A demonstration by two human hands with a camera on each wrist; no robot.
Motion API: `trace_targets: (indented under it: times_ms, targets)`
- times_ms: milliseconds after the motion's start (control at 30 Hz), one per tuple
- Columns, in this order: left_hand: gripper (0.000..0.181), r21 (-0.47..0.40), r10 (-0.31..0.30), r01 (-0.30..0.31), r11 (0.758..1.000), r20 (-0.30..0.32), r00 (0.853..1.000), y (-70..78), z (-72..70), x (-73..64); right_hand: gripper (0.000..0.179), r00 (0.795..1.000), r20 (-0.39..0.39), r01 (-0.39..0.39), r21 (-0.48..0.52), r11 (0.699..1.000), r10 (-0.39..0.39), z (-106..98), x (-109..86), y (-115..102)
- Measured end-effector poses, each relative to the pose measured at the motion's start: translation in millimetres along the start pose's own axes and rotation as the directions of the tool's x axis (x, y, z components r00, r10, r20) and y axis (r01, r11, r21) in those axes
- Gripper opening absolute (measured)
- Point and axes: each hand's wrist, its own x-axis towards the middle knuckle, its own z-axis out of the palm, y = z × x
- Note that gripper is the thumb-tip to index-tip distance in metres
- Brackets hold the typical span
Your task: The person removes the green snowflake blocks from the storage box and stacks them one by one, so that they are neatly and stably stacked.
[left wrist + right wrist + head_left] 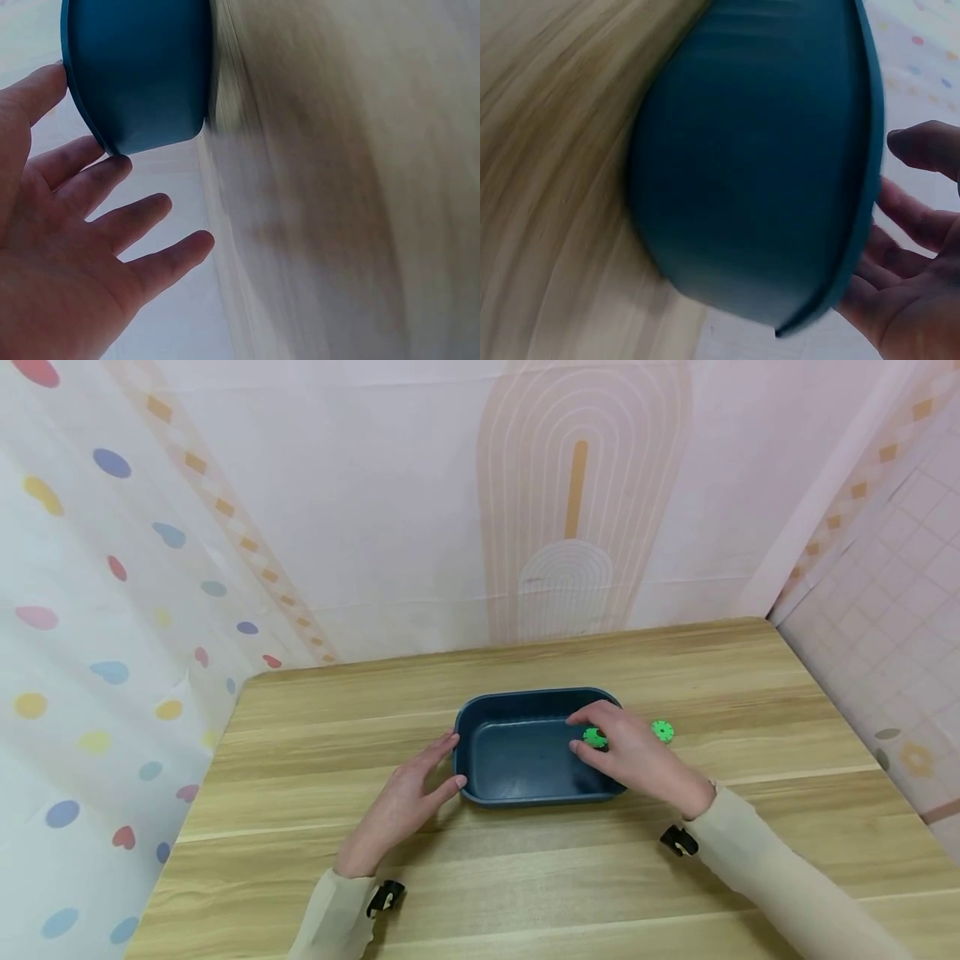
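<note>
A dark blue rectangular tub (517, 764) with rounded corners stands on the wooden table. At its left end my left hand (405, 797) touches the rim with thumb and fingertips, the fingers spread and fairly straight. In the left wrist view, the tub's outer wall (142, 75) shows beside that hand (82, 217). Over the tub's right end hovers my right hand (626, 752), thumb and fingers apart. Just under those fingers, a green notched disc (595, 737) appears inside the tub, partly hidden by the hand. The right wrist view shows nothing held in the right hand (919, 262).
Another green notched disc (662, 731) lies on the table (525, 877), right of the tub and close to my right wrist. Patterned curtains (390, 510) hang behind the table and along its sides.
</note>
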Motion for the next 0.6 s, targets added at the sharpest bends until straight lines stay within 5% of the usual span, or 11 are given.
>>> trace_targets:
  times_ms: [367, 600]
  targets:
    - [0.065, -0.008, -0.006, 0.006, 1.000, -0.005, 1.000, -2.2, 1.0, -0.4, 0.042, 0.984, 0.165, -0.082, 0.065, 0.995, 0.070, 11.6, 15.2, -2.5]
    - [0.065, -0.017, 0.001, -0.001, 1.000, -0.006, 1.000, -2.3, 0.8, -1.1, 0.045, 0.976, 0.198, -0.112, 0.084, 0.990, 0.094, 17.2, 21.3, 3.1]
